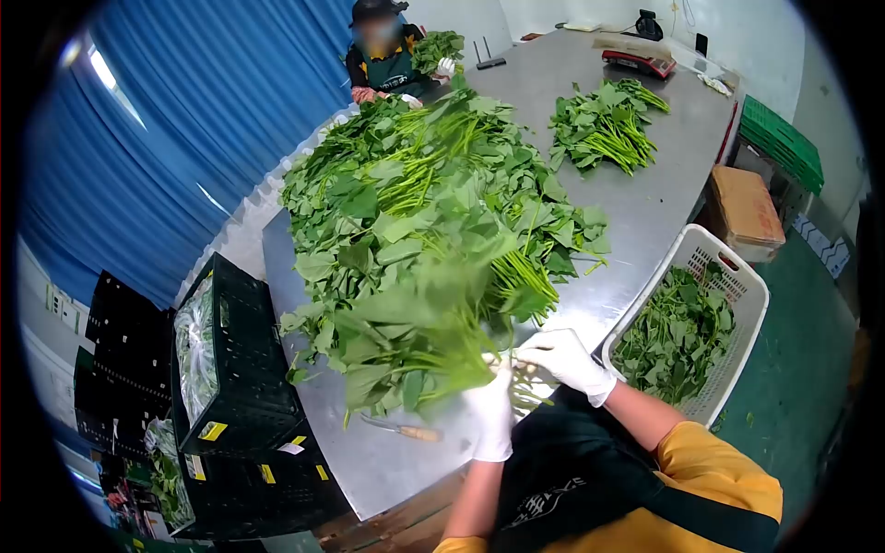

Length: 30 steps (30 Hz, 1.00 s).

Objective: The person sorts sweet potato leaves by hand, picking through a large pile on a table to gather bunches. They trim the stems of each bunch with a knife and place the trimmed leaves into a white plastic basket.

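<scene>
My left hand (490,413), in a white glove, is closed around a bunch of leafy greens (419,346) with long pale stems. The bunch is partly blurred, its leaves spreading left over the table. At the cut ends, my gloved right hand (570,361) is closed on the stems, its fingertips close to my left hand. Just left of my left hand, a knife (419,432) with a wooden handle and curved blade lies on the metal table (387,475). A large heap of the same greens (406,175) covers the table beyond the bunch.
A white basket (682,244) of loose leaves stands beside my right arm. More greens (604,129) and a red scale (638,63) are toward the back right. Black crates (249,332) are stacked at left. Across the table, a person (387,64) holds greens.
</scene>
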Each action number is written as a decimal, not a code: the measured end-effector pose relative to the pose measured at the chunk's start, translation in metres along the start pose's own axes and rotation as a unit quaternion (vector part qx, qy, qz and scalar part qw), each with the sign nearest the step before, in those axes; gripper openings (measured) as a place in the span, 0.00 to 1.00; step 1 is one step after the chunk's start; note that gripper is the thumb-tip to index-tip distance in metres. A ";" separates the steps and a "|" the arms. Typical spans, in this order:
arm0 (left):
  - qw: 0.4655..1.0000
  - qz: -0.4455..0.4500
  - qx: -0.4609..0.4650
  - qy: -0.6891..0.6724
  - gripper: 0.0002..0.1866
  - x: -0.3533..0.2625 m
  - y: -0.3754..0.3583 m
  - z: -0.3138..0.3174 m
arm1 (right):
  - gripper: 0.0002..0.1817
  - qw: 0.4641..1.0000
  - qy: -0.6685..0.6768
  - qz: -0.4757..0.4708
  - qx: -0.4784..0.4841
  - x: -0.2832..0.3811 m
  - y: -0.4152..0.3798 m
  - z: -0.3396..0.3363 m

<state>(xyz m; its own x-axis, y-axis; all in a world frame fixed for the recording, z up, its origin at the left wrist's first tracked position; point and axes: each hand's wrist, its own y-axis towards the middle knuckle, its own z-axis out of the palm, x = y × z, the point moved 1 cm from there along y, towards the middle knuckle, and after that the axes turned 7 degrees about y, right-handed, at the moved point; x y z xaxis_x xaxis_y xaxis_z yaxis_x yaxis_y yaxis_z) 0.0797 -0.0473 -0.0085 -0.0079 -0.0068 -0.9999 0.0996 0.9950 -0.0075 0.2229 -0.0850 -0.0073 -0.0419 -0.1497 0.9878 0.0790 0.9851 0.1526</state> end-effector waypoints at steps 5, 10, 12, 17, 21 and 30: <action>0.989 -0.060 -0.040 -0.130 0.07 0.028 0.013 -0.039 | 0.13 0.956 0.219 0.144 -0.134 -0.060 -0.008 -0.011; 0.993 0.072 -0.005 0.089 0.10 0.013 0.000 -0.009 | 0.11 0.990 0.105 0.079 -0.057 -0.023 0.015 0.021; 0.996 0.075 -0.003 0.050 0.11 0.016 0.001 -0.006 | 0.09 0.990 0.085 0.080 -0.079 -0.025 0.017 0.021; 0.993 -0.082 -0.063 -0.064 0.09 0.020 0.006 -0.029 | 0.09 0.965 0.047 -0.102 -0.236 -0.054 0.001 -0.012; 0.975 0.018 -0.104 -0.194 0.09 -0.030 0.019 -0.045 | 0.15 0.900 0.289 0.046 -0.322 -0.027 0.024 -0.051; 0.989 -0.026 0.010 -0.148 0.05 0.023 0.032 -0.067 | 0.09 0.867 -0.465 0.008 -0.178 -0.071 0.059 -0.046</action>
<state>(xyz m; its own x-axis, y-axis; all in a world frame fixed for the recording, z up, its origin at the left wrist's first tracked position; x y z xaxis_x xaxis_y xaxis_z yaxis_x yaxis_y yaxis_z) 0.0156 -0.0094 -0.0309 0.2771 -0.0889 -0.9567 0.1270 0.9904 -0.0552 0.2764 -0.0198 -0.0673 -0.8103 0.1594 0.5640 0.3828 0.8727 0.3033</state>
